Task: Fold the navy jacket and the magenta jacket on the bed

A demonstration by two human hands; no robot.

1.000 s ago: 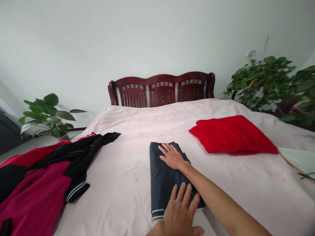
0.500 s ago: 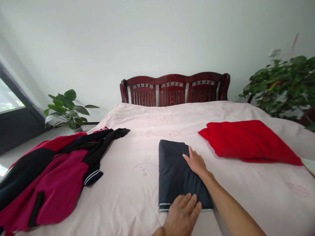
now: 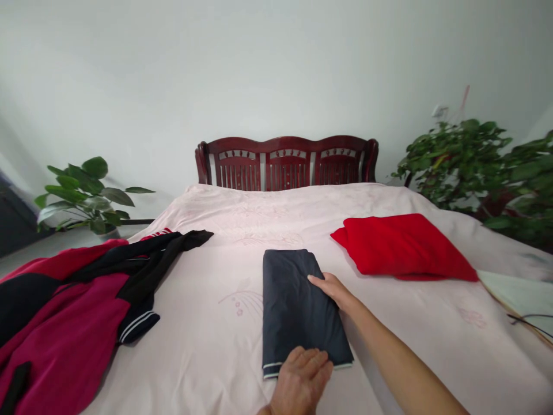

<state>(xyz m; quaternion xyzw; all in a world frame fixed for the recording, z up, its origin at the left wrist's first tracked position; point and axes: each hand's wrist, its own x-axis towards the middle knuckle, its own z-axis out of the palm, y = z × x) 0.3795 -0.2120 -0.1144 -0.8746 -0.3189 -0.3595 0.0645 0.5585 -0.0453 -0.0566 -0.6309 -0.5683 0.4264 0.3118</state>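
A folded dark navy garment (image 3: 294, 305) with a thin white stripe at its near hem lies in the middle of the pale pink bedspread (image 3: 207, 323). My right hand (image 3: 330, 287) rests edge-on against the garment's right side, fingers straight and together. My left hand (image 3: 302, 380) lies on the near hem, fingers curled over the edge. Whether either hand grips the cloth I cannot tell.
A folded red cloth (image 3: 406, 246) lies to the right. A heap of magenta and black clothes (image 3: 82, 294) covers the left of the bed. A dark red wooden headboard (image 3: 287, 162) stands at the far end, with potted plants at the left (image 3: 86, 196) and right (image 3: 475, 161).
My right hand slid off the top of the navy garment to its right edge. My left hand drew back toward the near hem. The view also swung sideways and back.
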